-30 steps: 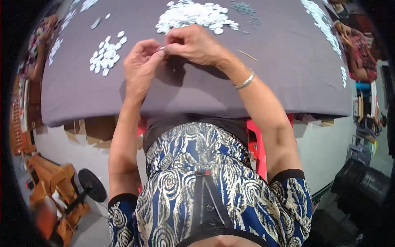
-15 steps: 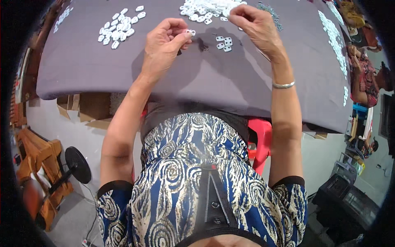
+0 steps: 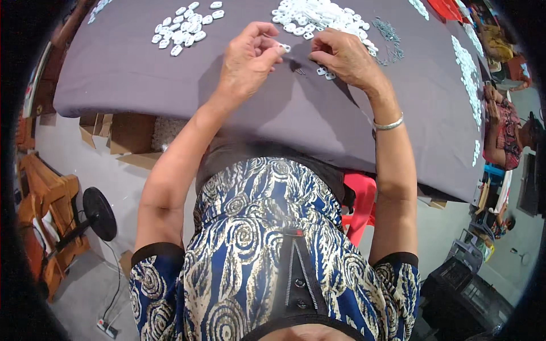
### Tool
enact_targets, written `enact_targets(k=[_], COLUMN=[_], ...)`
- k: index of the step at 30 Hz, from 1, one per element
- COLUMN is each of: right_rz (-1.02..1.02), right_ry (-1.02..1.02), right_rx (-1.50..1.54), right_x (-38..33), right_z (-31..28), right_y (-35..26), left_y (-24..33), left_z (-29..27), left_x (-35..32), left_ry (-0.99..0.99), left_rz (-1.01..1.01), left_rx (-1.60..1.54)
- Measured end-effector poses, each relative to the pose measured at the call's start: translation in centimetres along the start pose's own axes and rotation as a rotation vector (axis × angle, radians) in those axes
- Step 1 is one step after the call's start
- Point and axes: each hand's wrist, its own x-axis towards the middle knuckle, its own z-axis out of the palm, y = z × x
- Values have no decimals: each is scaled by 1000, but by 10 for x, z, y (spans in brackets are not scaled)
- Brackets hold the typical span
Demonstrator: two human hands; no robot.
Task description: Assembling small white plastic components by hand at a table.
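My left hand (image 3: 247,62) is closed in a pinch on a small white plastic piece with holes (image 3: 285,49), held above the table. Facing it, my right hand (image 3: 350,59) has its thumb and fingertips pressed together; anything between them is too small to make out. Under the right fingers lies a small group of white two-holed pieces (image 3: 322,71), partly covered by the hand. A few small dark metal pins or screws (image 3: 300,71) lie on the cloth between my hands.
A large heap of white pieces (image 3: 318,14) lies beyond my hands, a looser pile (image 3: 182,28) to the left. Thin grey metal bits (image 3: 389,40) lie right of the heap. More pieces (image 3: 469,79) line the table's (image 3: 131,85) right edge. Another person (image 3: 500,125) sits at far right.
My right hand has come left and nearer, from beside the big heap to close by my left hand, and now covers part of the small group. The whole view has shifted slightly.
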Motion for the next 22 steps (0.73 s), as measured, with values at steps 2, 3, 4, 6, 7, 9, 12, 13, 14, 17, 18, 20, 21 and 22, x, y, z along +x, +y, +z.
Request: enact_targets(k=[2, 3, 4, 6, 7, 9, 12, 13, 14, 17, 18, 20, 21, 22], right_rz=[49, 47, 46, 50, 59, 92, 75, 80, 85, 117, 115, 102, 112, 133], right_ry=[-53, -34, -12, 53, 121, 136, 168, 193, 217, 238, 236, 180, 167, 148], right_rx=[-6, -16, -26, 85, 192, 226, 398, 425, 452, 586, 587, 601, 606, 635], right_x=[3, 3, 3, 2, 1, 0, -2, -1, 0, -1, -1, -2, -2, -2], right_z=[0, 0, 1, 6, 7, 8, 16, 16, 17, 17, 18, 19, 19, 20], right_y=[-7, -9, -10, -8, -8, -13, -8, -8, -9, -12, -12, -14, -16, -17], left_y=[2, 1, 1, 0, -1, -3, -5, -6, -8, -12, -13, -12, -12, -13], left_z=[2, 3, 4, 6, 8, 8, 8, 8, 8, 10, 10, 10, 9, 9], left_x=[-3, -3, -4, -5, -5, -5, -5, -4, -4, -4, -4, -4, -4, -4], left_ry=[-37, -48, -41, -61, -73, -72, -73, -69, -66, -66, -70, -75, -74, -73], left_rz=[-20, 0, -1, 6, 0, 8, 16, 17, 19, 47, 54, 62, 59, 55], left_rx=[-2, 5, 7, 15, 14, 29, 37, 30, 30, 52, 68, 83, 94, 103])
